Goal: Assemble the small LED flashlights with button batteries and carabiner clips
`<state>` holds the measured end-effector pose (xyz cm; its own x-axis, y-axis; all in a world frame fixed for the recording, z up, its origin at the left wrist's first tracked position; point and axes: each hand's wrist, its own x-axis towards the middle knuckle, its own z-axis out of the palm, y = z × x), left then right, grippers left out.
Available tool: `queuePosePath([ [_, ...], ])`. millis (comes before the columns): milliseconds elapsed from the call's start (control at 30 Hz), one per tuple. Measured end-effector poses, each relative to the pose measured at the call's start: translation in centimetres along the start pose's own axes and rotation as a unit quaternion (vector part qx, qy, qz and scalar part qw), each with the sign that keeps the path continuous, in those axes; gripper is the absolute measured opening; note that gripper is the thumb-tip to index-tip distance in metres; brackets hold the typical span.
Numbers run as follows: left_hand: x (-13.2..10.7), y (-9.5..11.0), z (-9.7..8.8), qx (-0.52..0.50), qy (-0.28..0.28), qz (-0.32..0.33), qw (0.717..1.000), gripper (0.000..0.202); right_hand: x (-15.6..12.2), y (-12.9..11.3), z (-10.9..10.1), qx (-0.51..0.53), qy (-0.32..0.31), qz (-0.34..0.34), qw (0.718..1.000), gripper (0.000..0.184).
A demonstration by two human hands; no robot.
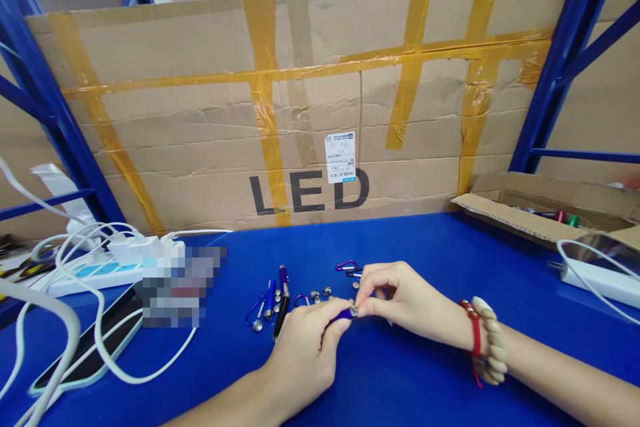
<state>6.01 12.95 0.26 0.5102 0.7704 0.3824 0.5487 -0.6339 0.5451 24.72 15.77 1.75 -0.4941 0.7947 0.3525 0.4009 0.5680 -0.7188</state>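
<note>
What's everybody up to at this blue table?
A person's left hand holds a small purple tube, while the right hand pinches at its silvery end. Beyond the hands, a blue tube, small metal parts and a purple carabiner lie on the blue table.

1. Prob. a small workshop or storeroom; can't tell which.
2. Blue metal posts (555,80) at L & R, like big shelves.
3. Big cardboard (200,147) wall w/ tape (261,20), label (341,159) & "LED".
4. Power strip (123,267) & white wires (135,382) at L.
5. Open box (510,220) at R w/ colored bits (572,221).
6. Fingers (369,280) hold a little tube (343,315) over a blue tabletop (400,380).
</note>
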Motion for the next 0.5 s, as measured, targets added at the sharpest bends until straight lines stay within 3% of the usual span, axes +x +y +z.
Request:
queuePosePath([
  [200, -0.16, -0.14, 0.22, -0.006, 0.027, 0.003, 1.0, 0.028, 0.03, 0.06, 0.46, 0.1, -0.025, 0.132, 0.986, 0.035],
  [500, 0.09, 0.0, 0.11, -0.014, 0.053, -0.007, 0.998, 0.03, 0.16, 0.19, 0.52, 0.136, -0.045, 0.166, 0.976, 0.037],
])
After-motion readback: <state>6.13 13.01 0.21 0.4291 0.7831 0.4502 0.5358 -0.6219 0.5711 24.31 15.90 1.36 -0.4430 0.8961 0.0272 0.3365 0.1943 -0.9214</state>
